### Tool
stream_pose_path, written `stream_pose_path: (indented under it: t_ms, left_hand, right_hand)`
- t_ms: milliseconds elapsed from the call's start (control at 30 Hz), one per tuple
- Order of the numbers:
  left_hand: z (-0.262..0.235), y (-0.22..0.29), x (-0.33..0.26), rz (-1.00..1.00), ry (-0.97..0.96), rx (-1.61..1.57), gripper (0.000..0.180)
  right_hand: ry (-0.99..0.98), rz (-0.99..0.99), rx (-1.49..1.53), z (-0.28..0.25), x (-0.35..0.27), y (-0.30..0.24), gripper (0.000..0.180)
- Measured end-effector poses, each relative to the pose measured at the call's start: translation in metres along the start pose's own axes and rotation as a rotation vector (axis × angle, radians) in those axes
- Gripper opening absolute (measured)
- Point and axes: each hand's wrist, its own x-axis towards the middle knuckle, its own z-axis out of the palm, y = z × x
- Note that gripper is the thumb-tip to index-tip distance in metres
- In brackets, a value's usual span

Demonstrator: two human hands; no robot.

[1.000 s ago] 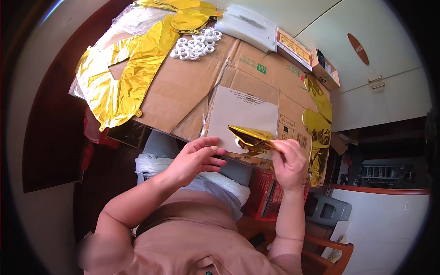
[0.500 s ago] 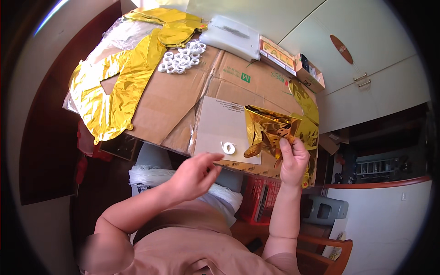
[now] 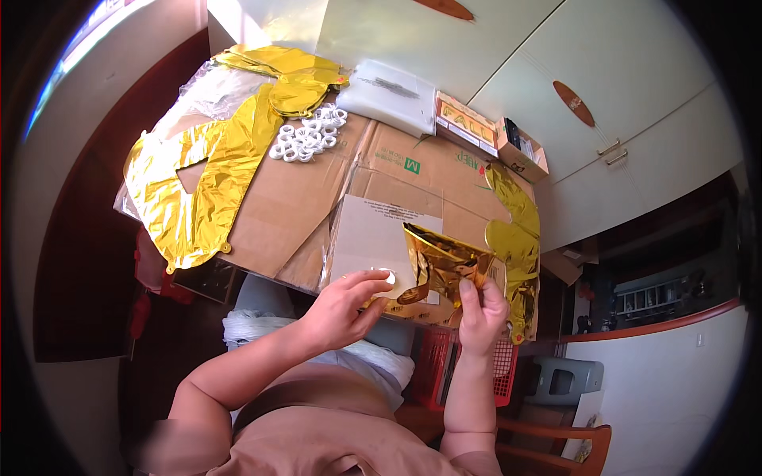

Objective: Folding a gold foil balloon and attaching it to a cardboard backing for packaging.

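My right hand [image 3: 482, 316] pinches a folded gold foil balloon [image 3: 446, 260] between thumb and fingers, holding it up above the near right part of the cardboard. My left hand [image 3: 347, 308] is at the near edge of a printed sheet [image 3: 357, 243], its fingers stretched out and the thumb apart from them. Its fingertips are at a small white ribbon roll [image 3: 388, 278] and partly cover it; whether they touch it I cannot tell. More flat gold foil balloons [image 3: 514, 236] lie along the right edge of the cardboard.
Flattened cardboard [image 3: 295, 206] covers the table. At its left lies a large gold foil balloon [image 3: 214, 159], beside a heap of white ribbon rolls [image 3: 305, 139]. Along the back are a clear plastic pack [image 3: 389, 95], a printed box [image 3: 464, 125] and an open small carton [image 3: 521, 151].
My left hand has moved to the ribbon roll, its fingertips now over part of it. The right hand still holds the foil balloon. The whole view has shifted slightly.
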Motion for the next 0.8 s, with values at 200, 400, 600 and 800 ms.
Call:
stream_pose_path:
  t_ms: [200, 400, 600, 800]
  left_hand:
    - [-0.006, 0.018, -0.01, -0.551, 0.099, -1.046, 0.059]
    - [-0.002, 0.03, -0.04, -0.939, 0.067, -1.508, 0.062]
    - [-0.016, 0.038, -0.019, -0.711, -0.027, -1.751, 0.044]
    - [-0.011, 0.025, -0.031, -0.808, 0.039, -1.438, 0.022]
  right_hand:
    - [0.02, -0.24, -0.339, 0.013, -0.02, -0.014, 0.01]
    - [-0.053, -0.666, -0.556, 0.016, -0.015, -0.017, 0.013]
    - [-0.157, -0.95, -0.738, 0.024, -0.032, -0.018, 0.018]
    - [-0.31, -0.976, -0.802, 0.029, -0.051, -0.007, 0.019]
